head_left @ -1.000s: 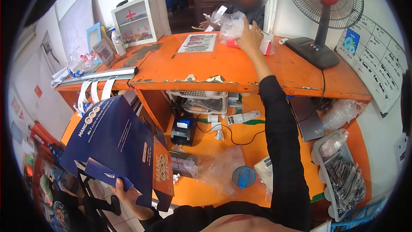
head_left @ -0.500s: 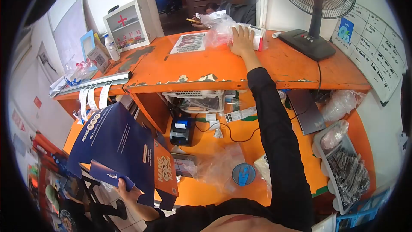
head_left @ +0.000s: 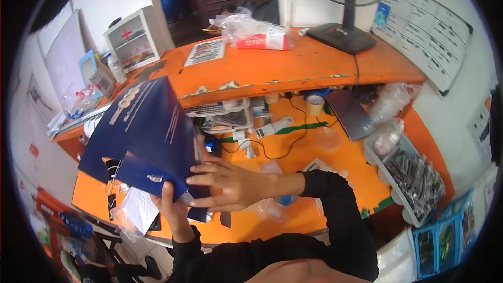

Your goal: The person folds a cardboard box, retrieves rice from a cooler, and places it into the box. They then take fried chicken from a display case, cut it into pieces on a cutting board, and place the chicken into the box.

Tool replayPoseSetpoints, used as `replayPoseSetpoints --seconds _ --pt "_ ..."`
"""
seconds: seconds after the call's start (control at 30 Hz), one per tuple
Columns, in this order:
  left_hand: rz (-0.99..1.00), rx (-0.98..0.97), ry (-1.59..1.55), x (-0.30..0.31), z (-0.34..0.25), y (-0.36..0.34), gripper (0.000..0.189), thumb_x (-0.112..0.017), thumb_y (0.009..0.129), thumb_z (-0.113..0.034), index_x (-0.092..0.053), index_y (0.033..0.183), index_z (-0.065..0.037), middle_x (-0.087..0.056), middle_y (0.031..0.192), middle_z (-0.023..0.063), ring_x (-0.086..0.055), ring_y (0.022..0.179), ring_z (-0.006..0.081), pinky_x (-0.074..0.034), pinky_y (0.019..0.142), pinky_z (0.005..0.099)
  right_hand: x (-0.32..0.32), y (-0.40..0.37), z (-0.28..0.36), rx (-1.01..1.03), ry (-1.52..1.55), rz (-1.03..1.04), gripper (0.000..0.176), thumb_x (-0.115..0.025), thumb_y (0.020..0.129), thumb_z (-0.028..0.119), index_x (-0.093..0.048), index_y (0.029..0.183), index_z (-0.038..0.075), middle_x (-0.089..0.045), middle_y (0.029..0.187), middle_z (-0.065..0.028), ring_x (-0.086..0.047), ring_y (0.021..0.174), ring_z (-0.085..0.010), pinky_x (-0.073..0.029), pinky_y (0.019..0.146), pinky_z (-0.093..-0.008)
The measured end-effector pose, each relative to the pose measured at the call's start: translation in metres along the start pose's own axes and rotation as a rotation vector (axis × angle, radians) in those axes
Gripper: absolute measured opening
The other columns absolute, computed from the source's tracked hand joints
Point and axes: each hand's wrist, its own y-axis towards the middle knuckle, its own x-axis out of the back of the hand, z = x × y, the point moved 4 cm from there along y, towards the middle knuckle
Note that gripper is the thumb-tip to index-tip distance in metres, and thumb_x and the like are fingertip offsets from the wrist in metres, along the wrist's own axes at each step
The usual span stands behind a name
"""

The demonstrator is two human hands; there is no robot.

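Note:
A dark blue cardboard box [head_left: 149, 136] with pale printed lettering hangs tilted above the orange desk, its flaps loose. My left hand [head_left: 174, 210] is closed on a flap at its lower edge, thumb in front. My right hand [head_left: 230, 184] reaches across from the right with its fingers spread, touching the box's near right edge. Behind my right wrist a blue round lid [head_left: 285, 199] is partly covered.
On the upper counter [head_left: 251, 71] lie a red-and-white package [head_left: 263, 42] in clear plastic and a printed sheet [head_left: 205, 52]. A black fan [head_left: 343, 36] stands at right, a first aid box [head_left: 133, 39] at left. A grey bin [head_left: 401, 191] holds wrapped items. A person [head_left: 262, 10] is beyond the counter.
My right hand has left the package on the counter and come down to the box. The box has risen slightly, and the view has shifted.

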Motion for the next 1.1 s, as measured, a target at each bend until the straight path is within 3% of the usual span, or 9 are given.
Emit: replayPoseSetpoints --seconds 0.07,0.1,0.2,0.37,0.43,0.63,0.77,0.9,1.1 --pt "-0.041 0.102 0.050 -0.010 0.007 0.001 0.034 -0.053 0.076 -0.003 -0.044 0.109 0.001 -0.053 0.099 0.0112 -0.054 0.090 0.0187 -0.043 0.080 0.0293 -0.003 -0.008 0.004 -0.095 0.013 -0.077 0.035 -0.062 0.068 0.022 -0.053 0.101 0.017 -0.038 0.117 -0.0129 -0.037 0.109 -0.0328 -0.033 0.090 -0.0471" --pt "-0.062 0.111 0.054 -0.020 0.009 0.001 0.034 -0.051 0.079 -0.009 -0.041 0.110 -0.001 -0.053 0.095 0.0102 -0.056 0.083 0.0175 -0.049 0.067 0.0262 -0.003 -0.010 0.009 -0.101 -0.001 -0.075 0.035 -0.062 0.068 0.022 -0.053 0.101 0.017 -0.038 0.117 -0.0129 -0.037 0.109 -0.0328 -0.033 0.090 -0.0471" --pt "-0.008 0.180 0.029 -0.035 0.012 -0.004 0.034 -0.051 0.079 -0.010 -0.039 0.111 -0.003 -0.053 0.095 0.0091 -0.056 0.081 0.0169 -0.050 0.060 0.0244 0.007 -0.013 0.019 -0.091 -0.453 0.017 0.042 -0.059 0.063 0.018 -0.050 0.104 0.018 -0.035 0.120 -0.0143 -0.037 0.108 -0.0330 -0.038 0.087 -0.0428" --pt "0.140 0.255 -0.131 -0.030 0.004 -0.004 0.038 -0.055 0.076 -0.007 -0.040 0.111 -0.002 -0.052 0.098 0.0090 -0.054 0.086 0.0162 -0.047 0.070 0.0247 0.004 0.011 0.045 -0.238 -0.648 0.165 0.039 -0.056 0.062 0.012 -0.049 0.100 0.016 -0.032 0.124 -0.0147 -0.038 0.108 -0.0324 -0.043 0.084 -0.0371" --pt "0.289 0.262 0.122 -0.020 -0.003 -0.002 0.043 -0.060 0.070 -0.002 -0.041 0.109 0.000 -0.052 0.099 0.0091 -0.052 0.090 0.0171 -0.044 0.077 0.0270 -0.010 0.025 0.053 -0.298 -0.669 0.308 0.032 -0.055 0.064 0.009 -0.050 0.095 0.015 -0.032 0.125 -0.0144 -0.039 0.109 -0.0314 -0.046 0.079 -0.0343" --pt "0.164 0.377 0.040 0.050 -0.035 0.001 0.040 -0.067 0.063 0.002 -0.049 0.099 0.001 -0.056 0.090 0.0082 -0.056 0.079 0.0146 -0.045 0.071 0.0247 -0.090 0.058 0.076 -0.340 -0.761 0.333 0.023 -0.055 0.066 0.009 -0.051 0.089 0.013 -0.036 0.123 -0.0156 -0.043 0.107 -0.0297 -0.050 0.066 -0.0268" --pt "0.206 0.523 0.000 0.096 -0.052 -0.002 0.038 -0.064 0.063 0.002 -0.049 0.098 0.003 -0.056 0.089 0.0088 -0.056 0.079 0.0156 -0.046 0.070 0.0258 -0.131 0.079 0.091 -0.438 -0.708 0.408 0.025 -0.054 0.068 0.011 -0.052 0.092 0.014 -0.036 0.122 -0.0165 -0.044 0.106 -0.0309 -0.051 0.061 -0.0267" --pt "0.265 0.456 -0.106 0.113 -0.069 0.009 0.039 -0.063 0.061 0.005 -0.050 0.098 0.003 -0.057 0.088 0.0090 -0.057 0.076 0.0149 -0.046 0.068 0.0252 -0.153 0.099 0.105 -0.498 -0.599 0.320 0.027 -0.055 0.066 0.010 -0.053 0.093 0.012 -0.037 0.121 -0.0181 -0.043 0.105 -0.0343 -0.049 0.070 -0.0318" --pt "0.416 0.618 -0.254 0.108 -0.075 0.005 0.035 -0.061 0.061 0.010 -0.053 0.094 0.002 -0.058 0.084 0.0086 -0.058 0.075 0.0158 -0.046 0.068 0.0251 -0.160 0.113 0.131 -0.676 -0.602 0.347 0.028 -0.055 0.065 0.008 -0.055 0.093 0.012 -0.036 0.118 -0.0202 -0.041 0.104 -0.0366 -0.046 0.077 -0.0357"
